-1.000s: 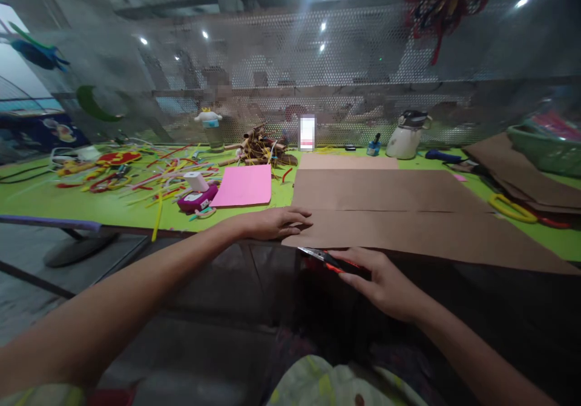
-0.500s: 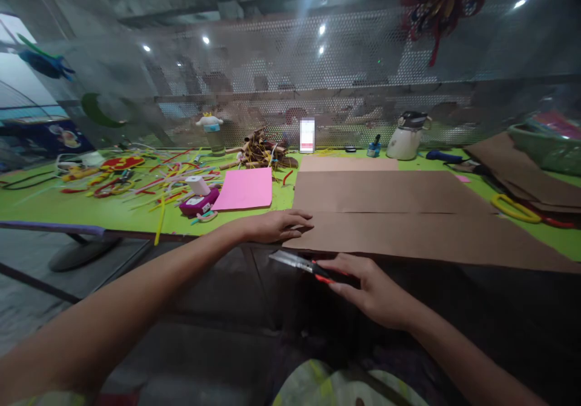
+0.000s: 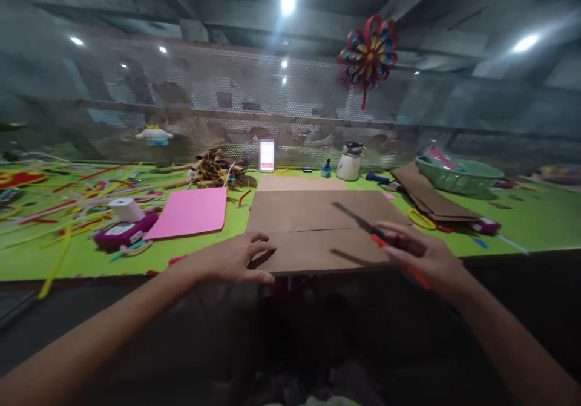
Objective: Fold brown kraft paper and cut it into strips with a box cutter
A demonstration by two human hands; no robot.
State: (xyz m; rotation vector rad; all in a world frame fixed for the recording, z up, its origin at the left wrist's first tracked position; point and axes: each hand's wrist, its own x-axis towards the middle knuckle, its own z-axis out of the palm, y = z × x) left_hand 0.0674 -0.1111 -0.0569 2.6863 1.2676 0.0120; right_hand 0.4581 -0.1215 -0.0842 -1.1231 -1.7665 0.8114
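A utility knife with a red and black handle is in my right hand, its long blade pointing up and left above the brown cardboard. A dark crease or cut line runs across the cardboard, and the knife's shadow falls on its near part. My left hand is at the cardboard's left front corner, fingers spread and holding nothing; whether the fingertips touch it I cannot tell. Just beyond that hand lies a pink sheet on the green tabletop.
Left are a purple box with a white block on it, scattered coloured strips and a twig bundle. A lit phone and a white jug stand at the back. Right are a green basket and yellow-handled scissors.
My right hand has lifted the knife from below the table's front edge to above the cardboard, moving right. The view has turned right and tilted up. My left hand stays near the cardboard's left corner.
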